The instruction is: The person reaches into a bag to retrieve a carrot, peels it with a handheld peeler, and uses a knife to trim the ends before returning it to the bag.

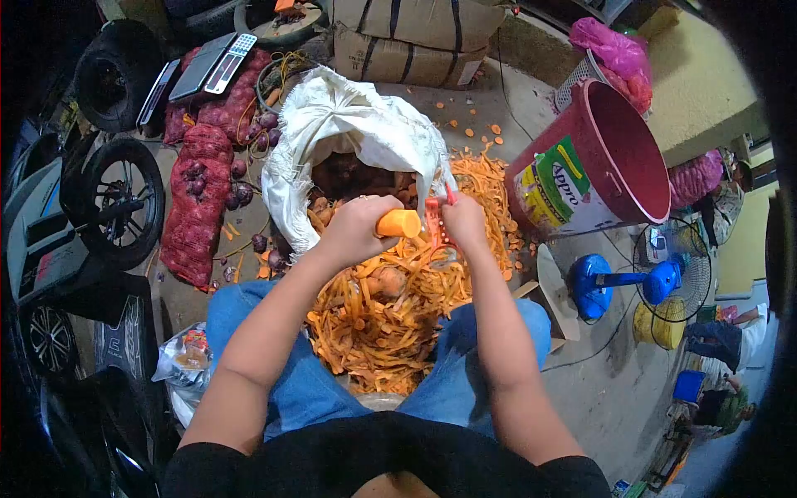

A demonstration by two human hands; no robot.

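Note:
My left hand is wrapped round a carrot, its flat cut end pointing to the right. In my right hand is a red peeler, held just right of the carrot and apart from it. Below both hands a heap of carrot peelings lies between my knees, with an unpeeled carrot on top. Right beyond my hands stands a white sack with its mouth open and several carrots inside, mostly in shadow.
A dark red bucket stands at the right, near a blue fan. Red net bags of onions and a scale are at the left, by a parked motorbike. Cardboard boxes lie behind the sack.

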